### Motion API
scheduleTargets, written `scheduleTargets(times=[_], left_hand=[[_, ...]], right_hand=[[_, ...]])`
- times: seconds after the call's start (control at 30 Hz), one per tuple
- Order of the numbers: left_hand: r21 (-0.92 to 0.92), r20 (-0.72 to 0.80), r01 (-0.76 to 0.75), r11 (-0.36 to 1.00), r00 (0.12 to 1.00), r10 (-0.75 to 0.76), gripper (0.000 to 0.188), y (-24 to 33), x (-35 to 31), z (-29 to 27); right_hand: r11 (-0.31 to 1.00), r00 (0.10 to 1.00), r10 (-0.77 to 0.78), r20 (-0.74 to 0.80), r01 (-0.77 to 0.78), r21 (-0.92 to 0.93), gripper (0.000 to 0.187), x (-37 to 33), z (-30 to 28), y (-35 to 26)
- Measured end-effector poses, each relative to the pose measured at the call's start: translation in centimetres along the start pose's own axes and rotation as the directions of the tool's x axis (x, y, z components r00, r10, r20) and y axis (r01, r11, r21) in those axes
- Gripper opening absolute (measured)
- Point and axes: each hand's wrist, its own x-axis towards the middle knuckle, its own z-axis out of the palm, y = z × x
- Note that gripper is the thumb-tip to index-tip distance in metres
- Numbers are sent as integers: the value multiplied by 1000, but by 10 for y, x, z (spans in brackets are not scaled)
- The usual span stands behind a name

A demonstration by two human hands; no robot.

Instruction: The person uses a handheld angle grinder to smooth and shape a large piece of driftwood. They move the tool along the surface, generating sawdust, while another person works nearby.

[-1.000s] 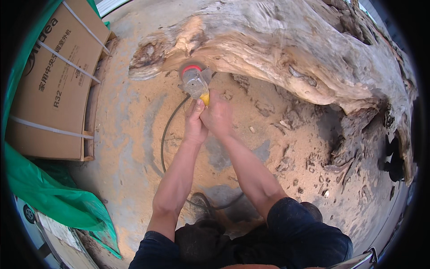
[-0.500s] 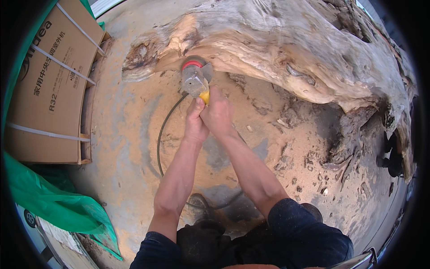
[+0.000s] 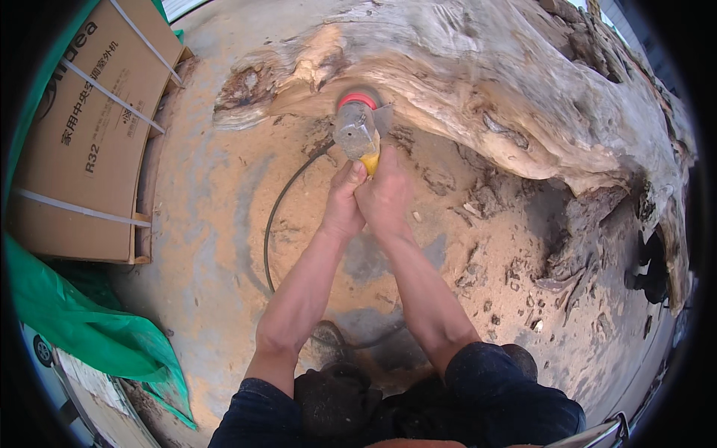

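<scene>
Both of my hands are wrapped round an angle grinder (image 3: pixel 355 133) with a grey metal head, a red ring and a yellow body. My left hand (image 3: pixel 344 203) grips it from the left, thumb uppermost. Pressed against it, my right hand (image 3: pixel 386 193) closes round the yellow part and hides most of the body. The grinder's disc end is at the lower edge of a large weathered log (image 3: pixel 463 89), where the wood looks pale and freshly bared. Whether the disc touches the wood is hard to tell. A dark cable (image 3: pixel 269 231) loops down on the left.
Sawdust covers much of the concrete floor (image 3: pixel 216 299). Bark pieces (image 3: pixel 478 269) and chips lie scattered at right. A strapped cardboard box (image 3: pixel 82 149) stands on wood at far left, with green sheeting (image 3: pixel 97 336) below it. The cable curves close to my feet.
The grinder and both hands have shifted right along the log's edge. My grip stays the same, and the whole view has moved slightly.
</scene>
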Motion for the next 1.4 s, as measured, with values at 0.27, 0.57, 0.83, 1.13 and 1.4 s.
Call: scheduleTargets(times=[0.27, 0.57, 0.83, 1.13, 1.4], left_hand=[[3, -89, -65, 998, 994, 65, 52, 20, -7, -18], [-48, -197, -47, 998, 980, 36, 49, 24, -6, -53], [-51, -198, -34, 998, 980, 24, 54, 23, -4, -58], [-33, -81, -17, 999, 997, 14, 48, 17, -9, -24], [4, -24, 52, 999, 998, -52, 53, 6, -14, -2]], right_hand=[[999, 993, -24, 117, 20, 29, 35, 1, 23, -15], [999, 978, -15, 207, 7, 41, 36, 0, 44, -26], [999, 972, 46, 229, -42, -23, 37, -1, 51, -22], [1000, 999, -9, 33, 9, 14, 37, -7, 33, -11], [990, 990, 143, 10, -143, -9, 36, -17, 10, -1]])
